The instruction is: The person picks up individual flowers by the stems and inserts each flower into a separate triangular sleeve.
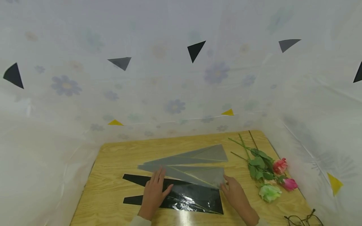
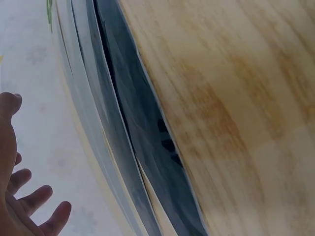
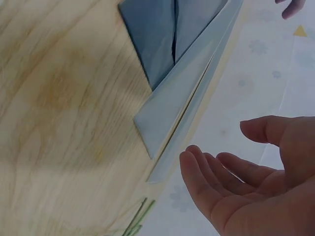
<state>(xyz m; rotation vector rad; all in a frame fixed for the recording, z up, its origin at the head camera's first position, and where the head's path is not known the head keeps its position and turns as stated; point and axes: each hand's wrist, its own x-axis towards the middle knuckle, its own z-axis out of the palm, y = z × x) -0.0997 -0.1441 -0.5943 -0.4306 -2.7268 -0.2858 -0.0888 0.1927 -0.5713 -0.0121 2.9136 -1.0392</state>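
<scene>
Two tapered, see-through grey sheets [image 1: 198,154], like flower wrapping, lie on the wooden table with their wide ends to the right. Below them lie glossy black sheets [image 1: 198,196] of similar shape; the front grey one overlaps their upper edge. My left hand [image 1: 155,192] rests across the black sheets with straight fingers, its fingertips reaching the front grey sheet. At that grey sheet's wide right end is my right hand [image 1: 237,196], thumb and fingers touching the edge. In the right wrist view the right hand's fingers [image 3: 197,169] are loosely bent, with a gap to the thumb.
Artificial-looking flowers [image 1: 270,192] in pink, red and green lie at the right with leafy stems. Eyeglasses [image 1: 304,219] sit at the lower right corner. A pale flower-printed curtain [image 1: 175,88] with black, grey and yellow triangles surrounds the table [image 1: 113,157].
</scene>
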